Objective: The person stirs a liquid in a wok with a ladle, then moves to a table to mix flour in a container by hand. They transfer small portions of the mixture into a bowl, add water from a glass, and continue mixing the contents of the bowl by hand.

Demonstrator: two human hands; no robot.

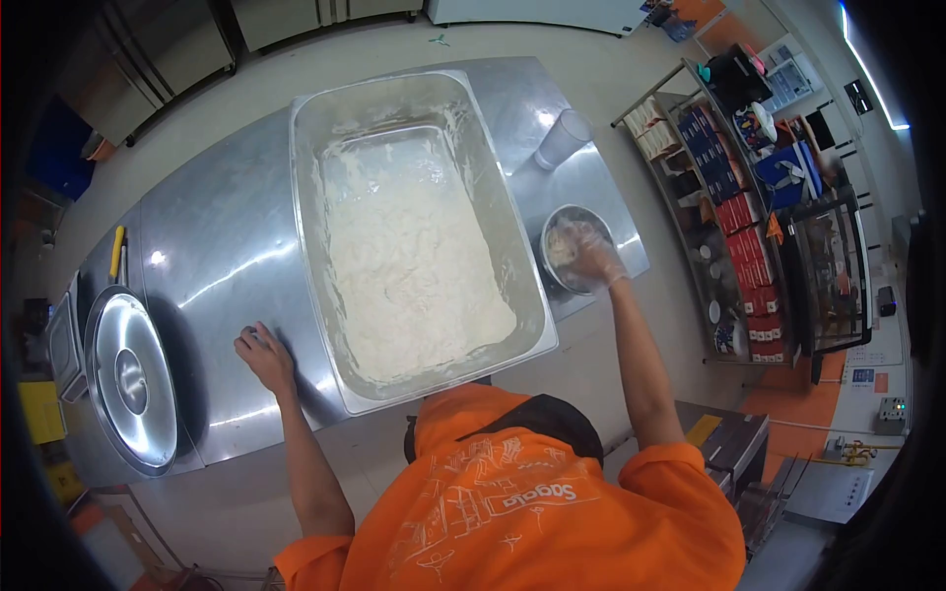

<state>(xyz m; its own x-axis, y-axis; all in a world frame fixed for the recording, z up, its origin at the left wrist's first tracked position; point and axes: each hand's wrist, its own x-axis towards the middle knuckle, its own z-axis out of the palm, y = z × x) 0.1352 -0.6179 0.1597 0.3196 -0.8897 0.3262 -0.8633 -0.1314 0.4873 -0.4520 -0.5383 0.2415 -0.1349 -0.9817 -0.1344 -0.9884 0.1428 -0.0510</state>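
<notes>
A large rectangular metal tub stands on the steel table, with pale, wet, lumpy dough spread over its bottom and smears on its walls. To its right is a round metal bowl. My right hand, in a thin clear glove, reaches into this bowl over something pale; blur hides its fingers. My left hand rests on the tabletop left of the tub, fingers loosely bent and slightly apart, with nothing visible in it.
A clear plastic cup stands behind the bowl. At the table's left end are a round metal lid and a yellow-handled tool. A shelf rack with boxes stands to the right. Metal cabinets line the far wall.
</notes>
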